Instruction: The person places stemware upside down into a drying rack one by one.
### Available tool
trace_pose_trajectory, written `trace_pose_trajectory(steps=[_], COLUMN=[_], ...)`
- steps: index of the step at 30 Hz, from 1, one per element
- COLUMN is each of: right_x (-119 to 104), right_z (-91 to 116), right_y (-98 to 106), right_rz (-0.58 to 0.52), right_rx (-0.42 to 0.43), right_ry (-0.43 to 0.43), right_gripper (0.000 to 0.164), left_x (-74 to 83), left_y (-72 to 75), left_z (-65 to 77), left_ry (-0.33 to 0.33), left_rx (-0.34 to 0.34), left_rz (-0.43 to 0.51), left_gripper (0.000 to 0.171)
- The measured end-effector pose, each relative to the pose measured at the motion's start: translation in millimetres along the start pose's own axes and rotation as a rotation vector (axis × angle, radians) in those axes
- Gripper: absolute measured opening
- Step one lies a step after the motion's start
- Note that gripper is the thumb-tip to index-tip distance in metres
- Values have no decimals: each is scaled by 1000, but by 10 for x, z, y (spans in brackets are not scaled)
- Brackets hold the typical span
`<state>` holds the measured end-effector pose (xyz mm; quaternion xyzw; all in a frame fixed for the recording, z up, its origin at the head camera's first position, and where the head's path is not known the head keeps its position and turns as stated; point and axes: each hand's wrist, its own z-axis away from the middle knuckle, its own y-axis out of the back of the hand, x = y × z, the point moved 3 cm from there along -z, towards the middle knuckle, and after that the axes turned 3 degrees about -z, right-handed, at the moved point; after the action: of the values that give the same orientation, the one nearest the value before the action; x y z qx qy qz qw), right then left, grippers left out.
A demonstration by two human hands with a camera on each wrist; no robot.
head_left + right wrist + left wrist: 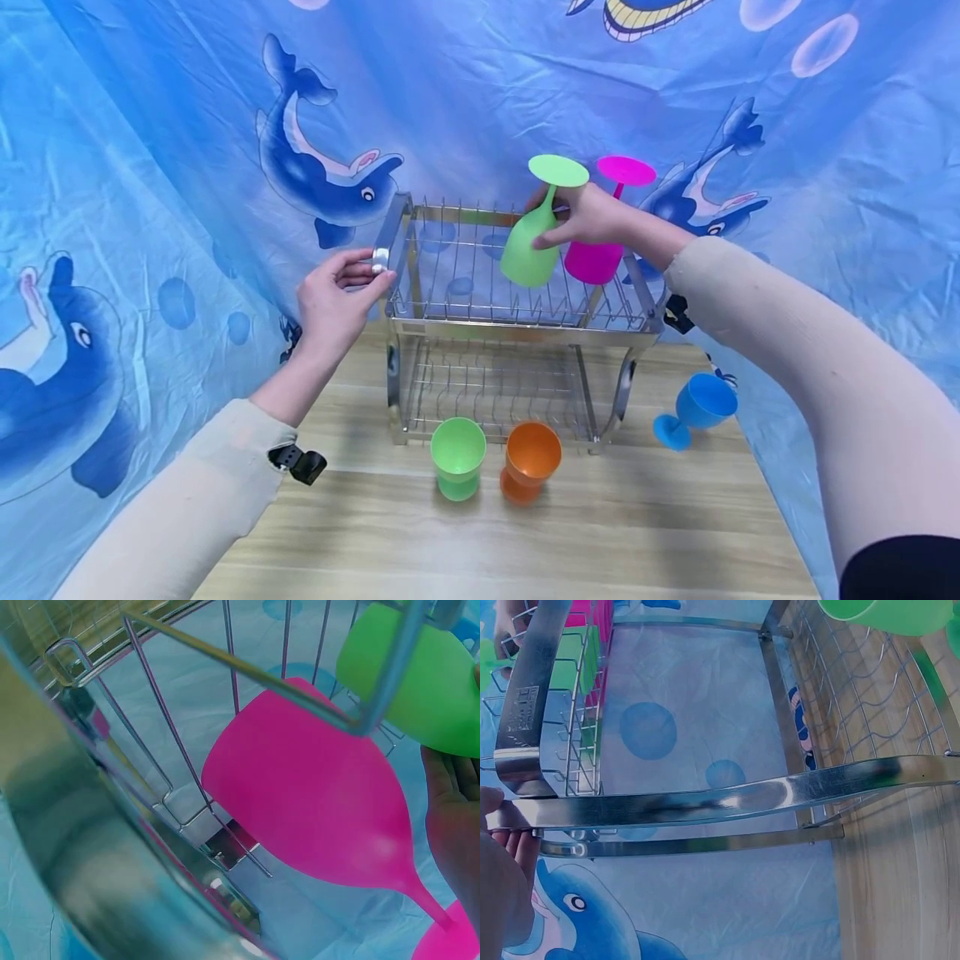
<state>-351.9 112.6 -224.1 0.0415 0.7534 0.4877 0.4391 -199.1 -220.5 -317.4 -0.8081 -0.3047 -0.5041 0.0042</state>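
Observation:
A green goblet stands upside down on the upper tier of a metal dish rack, its round foot on top. My right hand grips it around the bowl near the stem. Just right of it, behind my wrist, a pink goblet is also upside down; the right wrist view shows the pink bowl among the rack wires. With my left hand I pinch the rack's left upper side bar between thumb and fingers; the left wrist view shows that hand at the bar's corner.
In front of the rack, a second green goblet and an orange goblet stand upright on the wooden table. A blue goblet lies on its side to the right. Blue dolphin-print sheeting surrounds the table at back and sides.

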Motion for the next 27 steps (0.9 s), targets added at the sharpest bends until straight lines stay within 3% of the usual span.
trace_pose_trajectory(steps=[6, 14, 19, 27], right_x=[57, 109, 99, -50], right_z=[-71, -96, -55, 283], right_y=[0, -4, -13, -15], right_rz=[61, 73, 67, -35], right_rx=[-27, 15, 42, 57], right_ry=[-70, -112, -146, -157], right_gripper=[53, 57, 68, 98], left_x=[-4, -13, -31, -13], left_y=[-15, -22, -17, 2], left_z=[4, -1, -7, -19], left_ry=[-2, -14, -14, -31], left_rx=[4, 2, 4, -4], left_rz=[13, 17, 11, -8], left_gripper=[38, 38, 38, 38])
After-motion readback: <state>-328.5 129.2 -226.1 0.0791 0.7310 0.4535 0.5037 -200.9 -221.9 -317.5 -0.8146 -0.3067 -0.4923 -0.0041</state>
